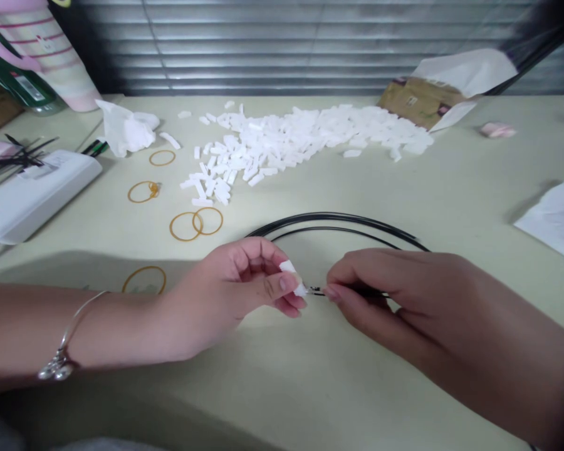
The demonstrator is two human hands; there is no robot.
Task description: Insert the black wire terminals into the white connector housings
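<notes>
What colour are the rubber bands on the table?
The rubber bands are amber-yellow, seen best in the head view.

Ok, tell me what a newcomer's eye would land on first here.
Probably the long heap of small white pieces across the table, below the blinds. Next, near the centre, the left hand pinches a white piece while the right hand holds black cord. Then the orange rubber bands on the left.
</notes>
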